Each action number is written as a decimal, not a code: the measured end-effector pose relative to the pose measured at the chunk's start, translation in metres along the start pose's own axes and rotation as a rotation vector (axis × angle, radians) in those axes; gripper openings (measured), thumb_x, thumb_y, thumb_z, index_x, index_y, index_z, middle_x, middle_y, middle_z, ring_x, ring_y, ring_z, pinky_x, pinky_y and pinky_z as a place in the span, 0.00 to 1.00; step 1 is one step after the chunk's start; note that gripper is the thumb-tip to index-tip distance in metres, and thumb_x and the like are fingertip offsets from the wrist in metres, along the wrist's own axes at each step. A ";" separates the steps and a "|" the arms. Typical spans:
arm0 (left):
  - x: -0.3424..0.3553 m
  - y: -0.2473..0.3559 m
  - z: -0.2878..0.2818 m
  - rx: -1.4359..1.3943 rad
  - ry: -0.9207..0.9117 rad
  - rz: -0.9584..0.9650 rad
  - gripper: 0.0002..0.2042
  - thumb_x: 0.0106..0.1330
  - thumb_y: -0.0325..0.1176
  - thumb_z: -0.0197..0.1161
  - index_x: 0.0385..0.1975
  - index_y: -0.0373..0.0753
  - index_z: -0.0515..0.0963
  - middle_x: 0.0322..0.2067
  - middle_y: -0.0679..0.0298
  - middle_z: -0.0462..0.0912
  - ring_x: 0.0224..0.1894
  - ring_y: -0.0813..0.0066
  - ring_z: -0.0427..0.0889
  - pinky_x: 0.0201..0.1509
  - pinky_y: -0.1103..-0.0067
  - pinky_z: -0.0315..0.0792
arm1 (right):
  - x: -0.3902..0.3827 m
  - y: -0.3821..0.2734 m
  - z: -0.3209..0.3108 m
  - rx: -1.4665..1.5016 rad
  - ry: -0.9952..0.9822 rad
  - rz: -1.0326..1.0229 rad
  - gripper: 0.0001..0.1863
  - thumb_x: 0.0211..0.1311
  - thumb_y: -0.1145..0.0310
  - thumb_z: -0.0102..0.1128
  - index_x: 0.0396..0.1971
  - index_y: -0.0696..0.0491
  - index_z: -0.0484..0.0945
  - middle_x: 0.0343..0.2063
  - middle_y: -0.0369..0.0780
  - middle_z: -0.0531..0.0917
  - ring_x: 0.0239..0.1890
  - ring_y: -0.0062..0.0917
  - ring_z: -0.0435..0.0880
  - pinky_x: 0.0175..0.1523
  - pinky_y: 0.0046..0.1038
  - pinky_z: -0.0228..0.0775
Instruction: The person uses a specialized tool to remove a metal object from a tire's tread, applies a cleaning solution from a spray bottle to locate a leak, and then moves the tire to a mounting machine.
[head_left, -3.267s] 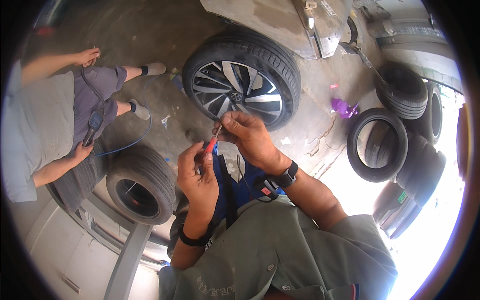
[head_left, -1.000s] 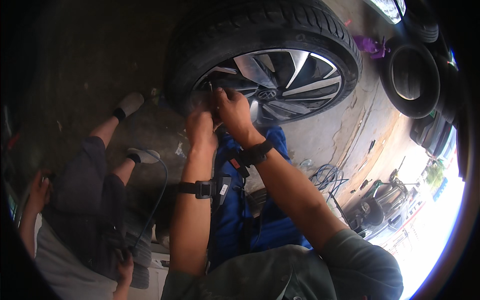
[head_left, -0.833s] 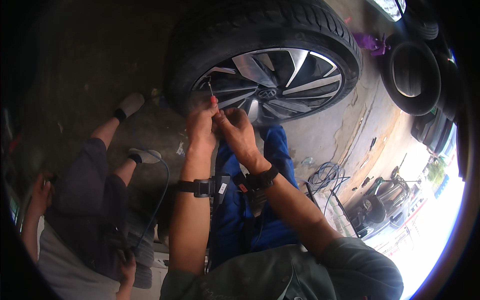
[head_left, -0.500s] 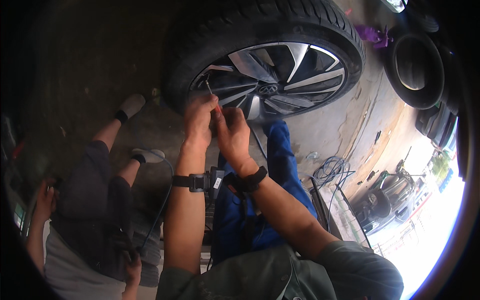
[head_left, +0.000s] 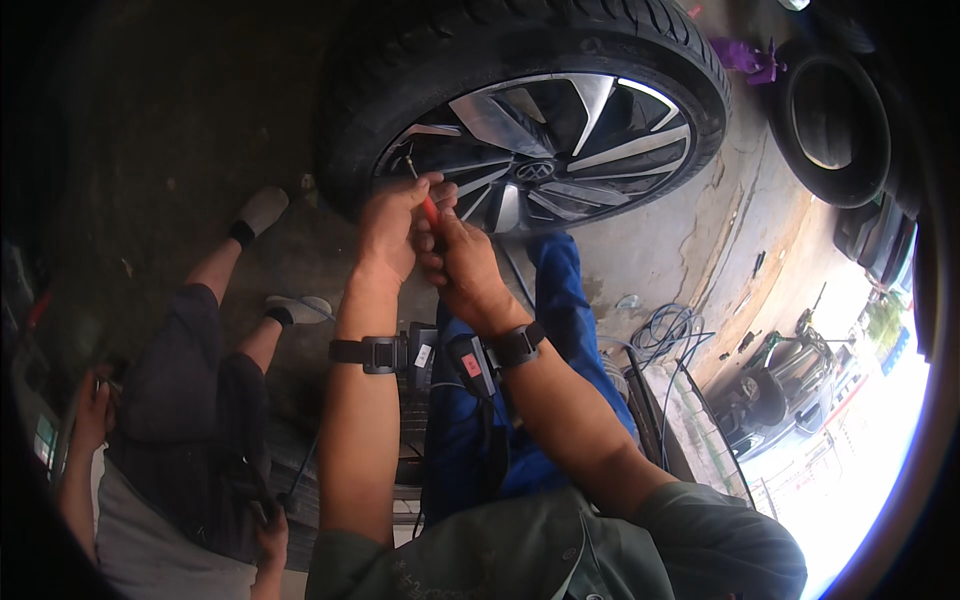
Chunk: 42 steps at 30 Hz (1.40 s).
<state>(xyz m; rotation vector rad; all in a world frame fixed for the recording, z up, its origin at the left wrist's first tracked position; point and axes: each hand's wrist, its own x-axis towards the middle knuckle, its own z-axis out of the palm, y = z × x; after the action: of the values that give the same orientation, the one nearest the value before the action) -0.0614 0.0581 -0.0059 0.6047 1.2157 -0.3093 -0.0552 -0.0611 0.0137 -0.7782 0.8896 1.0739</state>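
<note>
A slim screwdriver with a red handle (head_left: 431, 210) and a thin metal shaft points up and away from me, its tip over the rim of a car wheel (head_left: 555, 75). My left hand (head_left: 390, 232) closes its thumb and fingers around the upper handle near the shaft. Lower on the same handle, my right hand (head_left: 468, 270) grips with curled fingers, close beside the left. The wheel has dark and silver spokes around a centre cap (head_left: 535, 171). Whether the tip touches anything inside the rim is hard to tell.
To the left sits another person (head_left: 170, 420), legs stretched toward the wheel. A coiled hose (head_left: 668, 333) lies on the floor at right. Beyond it stands another tyre (head_left: 828, 190) near a purple cloth-like thing (head_left: 745, 60). Bright daylight enters at the lower right.
The wheel has turned or shifted slightly against my view. My hands have tilted, baring more of the red handle, and the right hand has moved a little lower along with its wrist.
</note>
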 end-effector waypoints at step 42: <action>0.003 0.001 -0.003 0.207 -0.065 0.095 0.11 0.68 0.31 0.58 0.44 0.31 0.78 0.41 0.57 0.84 0.43 0.70 0.82 0.51 0.78 0.72 | 0.006 0.000 0.013 -0.925 0.343 -0.475 0.19 0.69 0.56 0.54 0.34 0.61 0.73 0.26 0.51 0.82 0.33 0.48 0.83 0.36 0.39 0.73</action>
<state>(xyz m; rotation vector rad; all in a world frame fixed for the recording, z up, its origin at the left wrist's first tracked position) -0.0621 0.0613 -0.0095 0.8224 1.0965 -0.3749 -0.0512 -0.0476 0.0144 -1.8823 0.3990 0.9058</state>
